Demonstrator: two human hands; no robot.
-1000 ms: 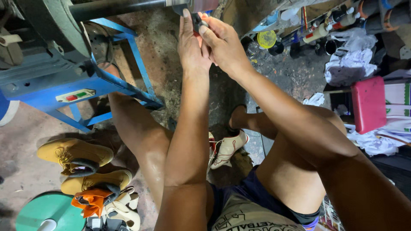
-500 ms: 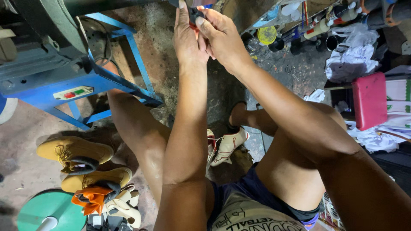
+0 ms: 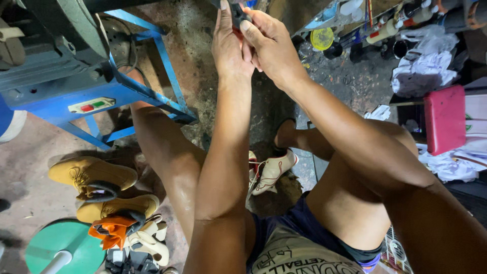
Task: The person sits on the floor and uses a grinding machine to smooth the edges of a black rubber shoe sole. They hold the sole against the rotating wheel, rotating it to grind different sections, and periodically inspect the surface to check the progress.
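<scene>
both hands are working up top: left hand (image 3: pixel 229 45) and right hand (image 3: pixel 271 45) are pinching a small dark part (image 3: pixel 237 14) between fingers, above the floor (image 3: pixel 203 96). i'd be keeping that grip snug and steady.

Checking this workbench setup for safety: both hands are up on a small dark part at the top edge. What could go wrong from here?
1. The left hand and right hand pinch the small dark part with fingertips close together; a slip could nip a finger.
2. If the part drops, it may land among the white shoe and bare legs below.
3. The blue machine stand sits close to the left knee; a jerk could knock it.
</scene>
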